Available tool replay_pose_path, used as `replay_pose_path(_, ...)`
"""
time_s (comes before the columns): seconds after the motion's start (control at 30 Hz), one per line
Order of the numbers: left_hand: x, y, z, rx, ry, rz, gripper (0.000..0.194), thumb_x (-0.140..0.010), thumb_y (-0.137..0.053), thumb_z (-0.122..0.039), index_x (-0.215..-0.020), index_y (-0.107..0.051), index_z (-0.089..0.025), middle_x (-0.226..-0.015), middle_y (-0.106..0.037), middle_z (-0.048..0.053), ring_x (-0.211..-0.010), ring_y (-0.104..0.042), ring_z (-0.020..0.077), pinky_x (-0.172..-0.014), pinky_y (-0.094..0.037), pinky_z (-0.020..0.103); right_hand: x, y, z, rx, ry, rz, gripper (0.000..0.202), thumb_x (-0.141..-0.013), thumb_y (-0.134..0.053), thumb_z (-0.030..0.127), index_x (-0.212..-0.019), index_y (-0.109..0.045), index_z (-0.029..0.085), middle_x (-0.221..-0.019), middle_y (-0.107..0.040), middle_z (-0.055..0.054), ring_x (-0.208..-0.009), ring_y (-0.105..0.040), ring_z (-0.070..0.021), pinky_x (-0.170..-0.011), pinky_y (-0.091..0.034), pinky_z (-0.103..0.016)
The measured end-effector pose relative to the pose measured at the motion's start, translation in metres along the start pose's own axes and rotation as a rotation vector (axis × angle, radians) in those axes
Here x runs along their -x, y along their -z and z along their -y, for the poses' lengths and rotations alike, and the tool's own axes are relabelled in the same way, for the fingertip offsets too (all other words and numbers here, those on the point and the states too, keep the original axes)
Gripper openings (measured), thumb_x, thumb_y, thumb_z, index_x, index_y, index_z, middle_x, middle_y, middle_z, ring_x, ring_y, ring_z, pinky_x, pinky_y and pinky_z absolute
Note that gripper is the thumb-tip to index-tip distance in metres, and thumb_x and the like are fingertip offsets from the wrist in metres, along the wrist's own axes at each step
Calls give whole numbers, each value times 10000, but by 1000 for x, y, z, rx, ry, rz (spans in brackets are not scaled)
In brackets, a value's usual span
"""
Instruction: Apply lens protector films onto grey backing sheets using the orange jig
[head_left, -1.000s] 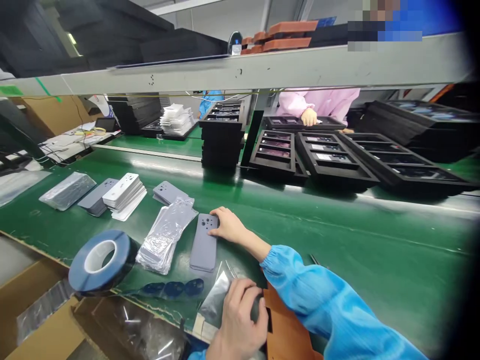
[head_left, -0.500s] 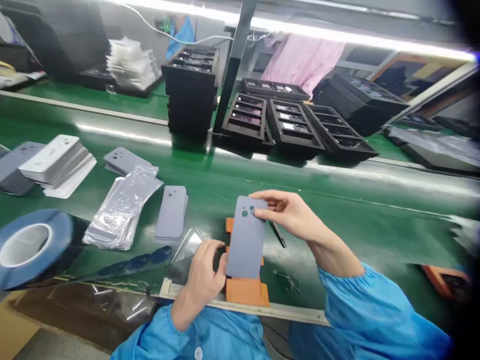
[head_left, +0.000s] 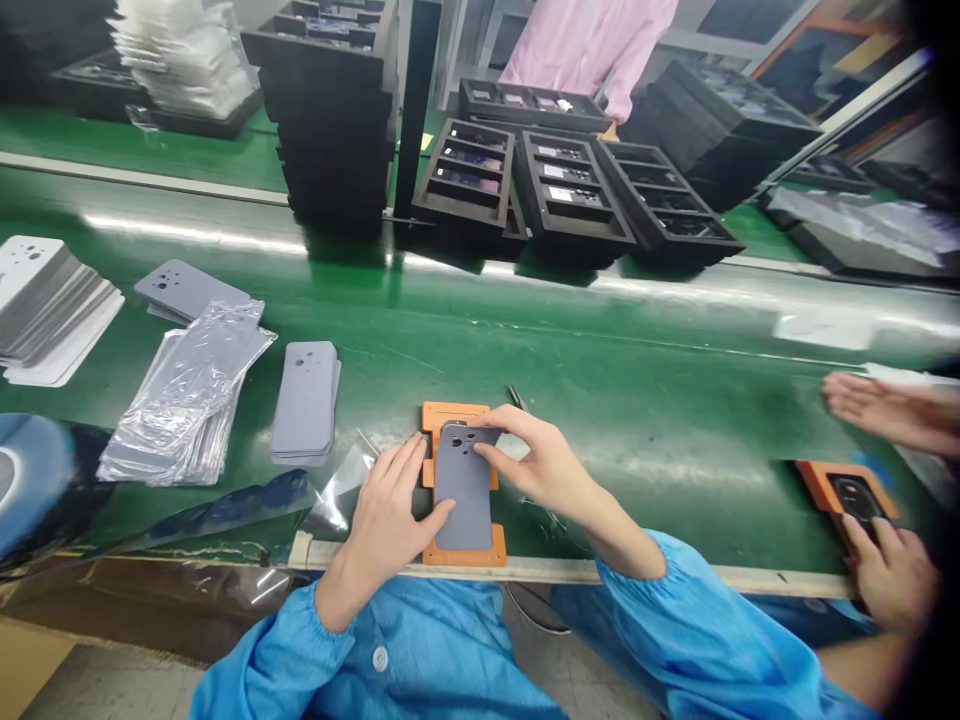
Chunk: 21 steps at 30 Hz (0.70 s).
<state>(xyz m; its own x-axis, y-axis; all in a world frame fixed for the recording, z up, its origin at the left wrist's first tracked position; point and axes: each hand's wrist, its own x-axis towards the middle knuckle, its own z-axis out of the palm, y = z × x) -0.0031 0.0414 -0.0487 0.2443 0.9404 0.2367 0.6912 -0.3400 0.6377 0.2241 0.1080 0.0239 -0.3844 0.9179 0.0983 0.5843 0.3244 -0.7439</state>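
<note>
A grey phone back panel (head_left: 463, 500) lies over an orange fixture (head_left: 465, 557) at the table's front edge, its upper right corner bent up. My right hand (head_left: 536, 455) pinches that corner between thumb and fingers. My left hand (head_left: 390, 500) rests at the panel's left side, fingers spread, the thumb touching its lower left edge. Just left of it lies clear film (head_left: 341, 490). A thin dark tool (head_left: 517, 398) is behind my right hand.
Left are grey panels (head_left: 304, 400), plastic-wrapped panels (head_left: 187, 390), white sheets (head_left: 45, 300) and a blue tape roll (head_left: 30, 490). Black trays (head_left: 574, 200) stand behind. At right, another person's hands (head_left: 892, 575) are near an orange fixture (head_left: 814, 485).
The panel has come down onto the orange fixture, and its top corner now bends up in my right hand. Another person's hands have appeared at the right. The view has shifted.
</note>
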Motion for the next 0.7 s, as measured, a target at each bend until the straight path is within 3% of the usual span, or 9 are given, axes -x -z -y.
replay_pose_path(0.13,-2,1,-1,-7,1,8,752,-876,-720,-359,-1540,-419,-173,-1484,-576,151,-1347,-525,348,-1098,-481,551,-4,-17,-15,183,54,-39,326,-929,-592,252,-1248,-655,234,-1338,-612,-144,-1267,-581,-307,-1067,-498,-504)
replay_pose_path(0.3,-3,2,-1,1,13,14,783,-860,-738,-364,-1547,-410,-182,-1477,-586,142,-1349,-520,346,-1100,-485,554,4,-35,-18,413,6,50,502,-983,-479,277,-1477,-522,197,-1628,-378,-179,-1501,-364,-356,-1197,-333,-616)
replay_pose_path(0.37,-3,0,-1,-1,4,16,766,-862,-733,-356,-1538,-422,-173,-1475,-589,136,-1350,-517,340,-1102,-489,546,12,-42,-12,457,19,107,550,-1033,-397,295,-1575,-399,201,-1670,-322,-153,-1544,-299,-326,-1228,-285,-604)
replay_pose_path(0.47,-3,-1,0,-1,-14,17,710,-866,-683,-259,-1526,-438,-166,-1476,-588,124,-1346,-516,325,-1106,-491,529,24,-56,-1,497,43,174,680,-1038,-433,457,-1641,-255,198,-1690,-269,-132,-1567,-242,-327,-1240,-270,-577)
replay_pose_path(0.57,-3,-1,0,1,-24,18,710,-838,-618,-151,-1524,-437,-163,-1481,-583,119,-1347,-509,313,-1101,-496,517,28,-68,6,542,-17,150,819,-981,-507,586,-1653,-222,214,-1688,-262,-125,-1563,-232,-368,-1239,-242,-601)
replay_pose_path(0.7,-3,0,-1,0,-29,31,707,-835,-608,-128,-1522,-442,-164,-1485,-579,115,-1356,-497,307,-1093,-499,516,26,-72,7,528,-64,142,833,-985,-492,596,-1659,-191,211,-1692,-245,-124,-1571,-204,-371,-1236,-229,-617)
